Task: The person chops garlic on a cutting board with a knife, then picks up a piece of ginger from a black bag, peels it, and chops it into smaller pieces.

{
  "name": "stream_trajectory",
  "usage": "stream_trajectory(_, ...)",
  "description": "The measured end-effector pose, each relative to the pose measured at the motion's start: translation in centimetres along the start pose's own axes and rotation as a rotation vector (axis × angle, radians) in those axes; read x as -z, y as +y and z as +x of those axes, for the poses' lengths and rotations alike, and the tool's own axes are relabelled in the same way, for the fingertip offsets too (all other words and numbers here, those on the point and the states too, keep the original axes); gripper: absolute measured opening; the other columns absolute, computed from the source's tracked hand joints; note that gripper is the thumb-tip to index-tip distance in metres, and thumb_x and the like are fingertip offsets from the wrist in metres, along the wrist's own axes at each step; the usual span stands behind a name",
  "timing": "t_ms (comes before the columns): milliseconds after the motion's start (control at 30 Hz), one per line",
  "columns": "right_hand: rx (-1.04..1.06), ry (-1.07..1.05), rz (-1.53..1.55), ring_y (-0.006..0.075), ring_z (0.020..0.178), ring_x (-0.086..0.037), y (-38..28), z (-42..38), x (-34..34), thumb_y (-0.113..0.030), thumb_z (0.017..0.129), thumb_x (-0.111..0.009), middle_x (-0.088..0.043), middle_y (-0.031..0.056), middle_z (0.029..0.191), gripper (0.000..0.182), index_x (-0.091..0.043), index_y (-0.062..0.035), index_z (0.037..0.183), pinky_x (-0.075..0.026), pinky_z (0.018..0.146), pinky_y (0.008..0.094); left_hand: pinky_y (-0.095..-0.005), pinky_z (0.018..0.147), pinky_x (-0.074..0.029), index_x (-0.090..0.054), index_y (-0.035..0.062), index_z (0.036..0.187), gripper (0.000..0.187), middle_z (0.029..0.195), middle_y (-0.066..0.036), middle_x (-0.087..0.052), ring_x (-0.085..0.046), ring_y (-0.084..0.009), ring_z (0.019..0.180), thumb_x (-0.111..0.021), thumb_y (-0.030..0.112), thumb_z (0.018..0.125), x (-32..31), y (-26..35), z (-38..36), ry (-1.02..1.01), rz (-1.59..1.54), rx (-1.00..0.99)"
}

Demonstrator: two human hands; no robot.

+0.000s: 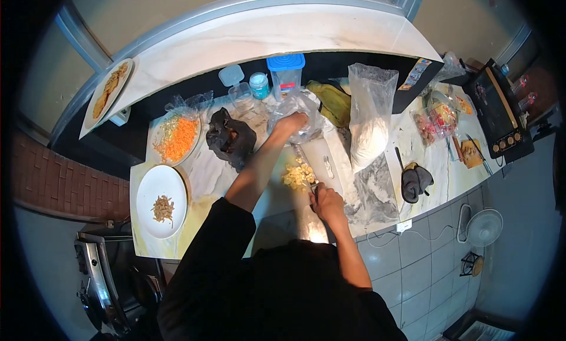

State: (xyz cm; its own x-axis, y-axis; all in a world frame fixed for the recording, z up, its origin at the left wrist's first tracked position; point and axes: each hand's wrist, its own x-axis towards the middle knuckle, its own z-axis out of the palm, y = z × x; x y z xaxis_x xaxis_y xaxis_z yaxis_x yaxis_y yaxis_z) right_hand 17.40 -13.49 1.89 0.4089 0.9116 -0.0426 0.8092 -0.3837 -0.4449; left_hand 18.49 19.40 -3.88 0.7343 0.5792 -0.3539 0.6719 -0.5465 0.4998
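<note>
My left hand (294,123) reaches forward into a clear plastic bag (282,112) at the back of the counter. Its fingers are hard to make out there. Near the front edge, my right hand (329,205) is closed around the dark handle of what looks like a knife (315,189). The tool's tip touches a heap of chopped pale-yellow pieces (298,175). Just behind the heap lies a white cutting board (319,154). A black plastic bag (231,137) sits left of my left forearm.
Shredded orange and pale vegetables (177,139) fill a plate at left, near a white plate (152,183) with brown strips. A tall bag of white powder (369,134) stands right. Behind are a blue-lidded container (286,75) and a jar (259,85). A toaster oven (499,111) occupies the far right.
</note>
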Motion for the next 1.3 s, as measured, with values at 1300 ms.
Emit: stream_trajectory(1300,-0.094,0.176,0.357,0.0417,0.06,-0.055,0.3,-1.5,1.3,-0.02,0.089,-0.052,-0.053,0.0265,0.061,0.026,-0.052,0.0041,0.078,-0.041,0.054,0.046,-0.04,0.086,-0.045,-0.057,0.0184,0.119,0.051,0.119,-0.014,-0.058,-0.058,-0.0348,0.099,-0.041,0.056,0.088,17.4,7.6,-16.8,0.144,0.383,-0.366)
